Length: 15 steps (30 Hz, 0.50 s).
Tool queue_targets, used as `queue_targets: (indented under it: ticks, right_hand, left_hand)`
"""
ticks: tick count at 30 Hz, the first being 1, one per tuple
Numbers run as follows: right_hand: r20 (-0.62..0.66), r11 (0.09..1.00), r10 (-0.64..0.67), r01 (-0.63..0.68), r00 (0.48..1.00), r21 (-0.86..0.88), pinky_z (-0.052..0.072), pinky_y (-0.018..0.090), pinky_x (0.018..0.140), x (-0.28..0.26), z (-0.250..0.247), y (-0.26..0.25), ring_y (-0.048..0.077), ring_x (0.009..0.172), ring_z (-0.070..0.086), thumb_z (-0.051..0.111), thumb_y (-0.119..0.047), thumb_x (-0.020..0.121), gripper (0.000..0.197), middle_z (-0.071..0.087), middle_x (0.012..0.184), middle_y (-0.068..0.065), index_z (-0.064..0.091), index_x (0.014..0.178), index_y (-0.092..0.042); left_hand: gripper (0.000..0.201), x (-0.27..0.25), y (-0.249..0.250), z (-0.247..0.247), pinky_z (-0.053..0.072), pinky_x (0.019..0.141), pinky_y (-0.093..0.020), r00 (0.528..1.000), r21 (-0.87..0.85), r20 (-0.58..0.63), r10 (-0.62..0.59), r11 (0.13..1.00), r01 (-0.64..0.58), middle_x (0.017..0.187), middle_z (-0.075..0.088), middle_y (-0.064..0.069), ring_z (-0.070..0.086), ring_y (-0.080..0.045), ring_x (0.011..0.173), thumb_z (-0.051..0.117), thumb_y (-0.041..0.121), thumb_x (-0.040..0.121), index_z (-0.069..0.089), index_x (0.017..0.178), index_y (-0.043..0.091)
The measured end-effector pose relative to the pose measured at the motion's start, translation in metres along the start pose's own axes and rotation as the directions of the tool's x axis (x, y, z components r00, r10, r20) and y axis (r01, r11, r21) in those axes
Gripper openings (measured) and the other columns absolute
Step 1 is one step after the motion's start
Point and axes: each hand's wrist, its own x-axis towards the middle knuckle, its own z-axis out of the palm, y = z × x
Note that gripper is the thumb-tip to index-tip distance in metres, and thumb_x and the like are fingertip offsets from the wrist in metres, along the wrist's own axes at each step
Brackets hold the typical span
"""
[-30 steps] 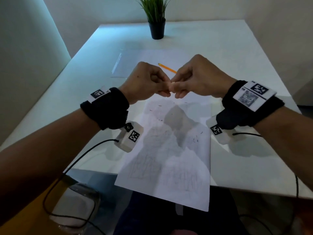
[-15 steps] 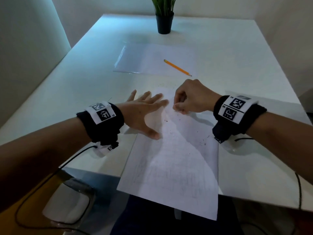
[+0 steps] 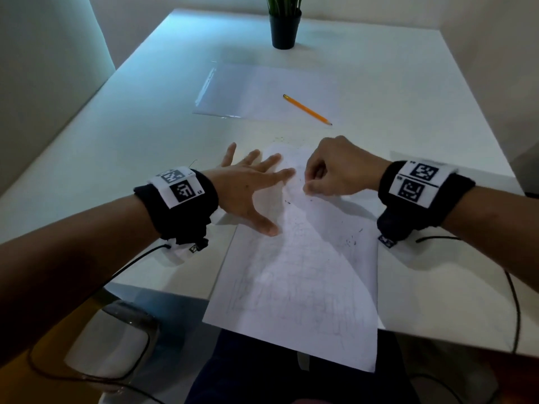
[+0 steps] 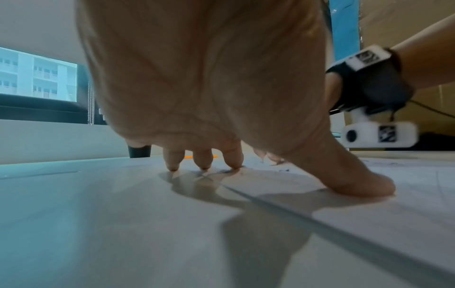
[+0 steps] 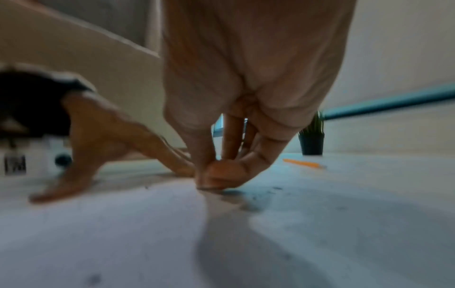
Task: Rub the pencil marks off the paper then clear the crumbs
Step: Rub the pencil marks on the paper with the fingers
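A white paper (image 3: 300,281) with faint pencil lines lies on the table, its near end hanging over the front edge. My left hand (image 3: 256,193) is spread flat, thumb and fingertips pressing the paper's upper left part; the left wrist view shows the thumb (image 4: 357,183) down on the sheet. My right hand (image 3: 313,185) is curled, its fingertips pinching a small eraser (image 5: 216,175) against the paper's top, the eraser mostly hidden. Dark crumbs (image 3: 351,242) lie on the sheet's right side, with more crumbs (image 3: 287,202) between the hands.
An orange pencil (image 3: 306,109) lies beyond the hands beside a clear plastic sheet (image 3: 248,88). A potted plant (image 3: 284,27) stands at the far edge. A few specks (image 3: 278,139) dot the white table (image 3: 131,147) above the paper. Cables hang from both wrists.
A second ago both hands were raised with fingertips meeting above the paper. They came down: the left spread flat on the sheet, the right pinching at its top. Little has moved since half a second ago.
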Motion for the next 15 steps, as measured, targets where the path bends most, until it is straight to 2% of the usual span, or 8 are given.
queue_targets:
  ticks: [2, 4, 5, 8, 9, 12, 15]
  right_hand:
    - [-0.014, 1.0, 0.001, -0.001, 1.0, 0.004, 0.059, 0.033, 0.068, -0.002, 0.001, 0.0, 0.009, 0.064, 0.069, 0.076, -0.02, 0.079, 0.012, 0.071, 0.063, -0.006, 0.076, 0.07, -0.013]
    - [0.109, 0.998, -0.063, 0.062, 0.992, 0.016, 0.059, 0.031, 0.065, -0.007, 0.008, -0.01, 0.007, 0.058, 0.068, 0.076, -0.022, 0.079, 0.012, 0.07, 0.059, -0.007, 0.075, 0.068, -0.016]
    - [0.13, 0.997, -0.073, 0.07, 0.989, 0.028, 0.06, 0.031, 0.065, -0.009, 0.01, -0.012, 0.007, 0.057, 0.068, 0.077, -0.022, 0.079, 0.013, 0.07, 0.059, -0.007, 0.074, 0.068, -0.016]
    - [-0.024, 0.999, 0.004, -0.003, 1.0, 0.039, 0.06, 0.035, 0.068, -0.008, 0.004, -0.002, 0.007, 0.058, 0.068, 0.078, -0.019, 0.077, 0.012, 0.071, 0.059, -0.005, 0.074, 0.066, -0.013]
    - [-0.021, 0.999, 0.003, -0.002, 1.0, 0.037, 0.06, 0.036, 0.068, -0.008, 0.003, -0.002, 0.007, 0.058, 0.068, 0.078, -0.018, 0.076, 0.012, 0.07, 0.058, -0.005, 0.074, 0.066, -0.013]
    - [0.117, 0.998, -0.056, 0.053, 0.992, 0.034, 0.06, 0.031, 0.066, -0.013, 0.007, -0.014, 0.006, 0.056, 0.068, 0.079, -0.019, 0.077, 0.012, 0.07, 0.057, -0.007, 0.074, 0.066, -0.016]
    - [0.012, 0.999, 0.013, -0.014, 1.0, 0.052, 0.06, 0.034, 0.071, -0.012, 0.003, -0.009, 0.007, 0.057, 0.069, 0.08, -0.018, 0.076, 0.011, 0.07, 0.057, -0.005, 0.075, 0.068, -0.014]
  left_hand:
    - [0.125, 0.0, 0.003, -0.003, -0.022, 0.11, -0.066, 1.0, 0.041, 0.002, -0.008, 0.999, 0.008, 0.165, -0.018, 0.005, -0.016, -0.029, 0.151, 0.056, 0.094, 0.057, -0.012, 0.152, 0.05]
    - [0.125, -0.001, 0.006, -0.006, -0.02, 0.11, -0.068, 1.0, 0.066, 0.009, -0.021, 0.998, 0.021, 0.165, -0.016, 0.003, -0.013, -0.031, 0.152, 0.057, 0.093, 0.057, -0.012, 0.152, 0.049]
    - [0.125, -0.002, 0.007, -0.006, -0.02, 0.11, -0.069, 1.0, 0.063, 0.013, -0.025, 0.998, 0.024, 0.165, -0.016, 0.003, -0.012, -0.032, 0.152, 0.058, 0.092, 0.058, -0.013, 0.152, 0.05]
    - [0.122, 0.0, 0.009, -0.008, -0.02, 0.108, -0.07, 0.999, 0.057, 0.027, -0.028, 0.998, 0.026, 0.165, -0.016, 0.002, -0.011, -0.036, 0.151, 0.06, 0.091, 0.058, -0.013, 0.149, 0.055]
    - [0.122, 0.0, 0.01, -0.008, -0.02, 0.108, -0.071, 0.999, 0.071, 0.032, -0.035, 0.997, 0.033, 0.166, -0.015, 0.001, -0.01, -0.038, 0.151, 0.059, 0.091, 0.058, -0.013, 0.149, 0.056]
    - [0.124, 0.001, 0.014, -0.012, -0.016, 0.108, -0.073, 0.997, 0.123, 0.048, -0.066, 0.991, 0.059, 0.166, -0.013, 0.0, -0.005, -0.04, 0.151, 0.058, 0.093, 0.055, -0.012, 0.149, 0.055]
    - [0.123, 0.003, 0.017, -0.014, -0.015, 0.108, -0.074, 0.997, 0.16, 0.043, -0.067, 0.985, 0.059, 0.166, -0.012, -0.002, -0.002, -0.041, 0.151, 0.057, 0.093, 0.056, -0.012, 0.15, 0.055]
